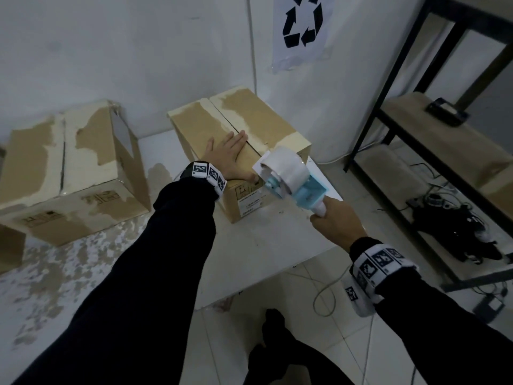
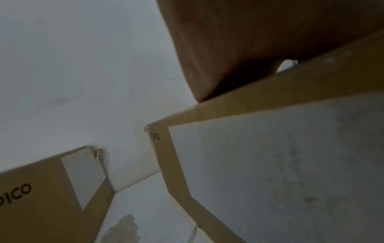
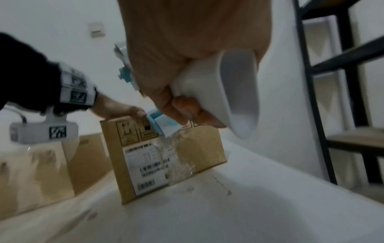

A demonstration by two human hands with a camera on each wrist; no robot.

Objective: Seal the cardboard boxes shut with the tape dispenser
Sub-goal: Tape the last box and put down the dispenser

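Nearest in the head view, the right hand (image 1: pixel 337 223) grips the tape dispenser (image 1: pixel 288 177) at the near top edge of the right cardboard box (image 1: pixel 249 120) on the tabletop (image 1: pixel 263 245); the left hand (image 1: pixel 229 157) lies flat on its lid. Left wrist view: a second box (image 2: pixel 41 197) alongside. Right wrist view: clear tape (image 3: pixel 178 156) runs down the box front.

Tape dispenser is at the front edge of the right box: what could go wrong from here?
1. The left hand lies flat beside the seam; its fingertips reach it, so the dispenser could run over them.
2. The box sits near the table corner; a hard pull may slide it.
3. Old crinkled tape on the front may weaken the new strip's hold.
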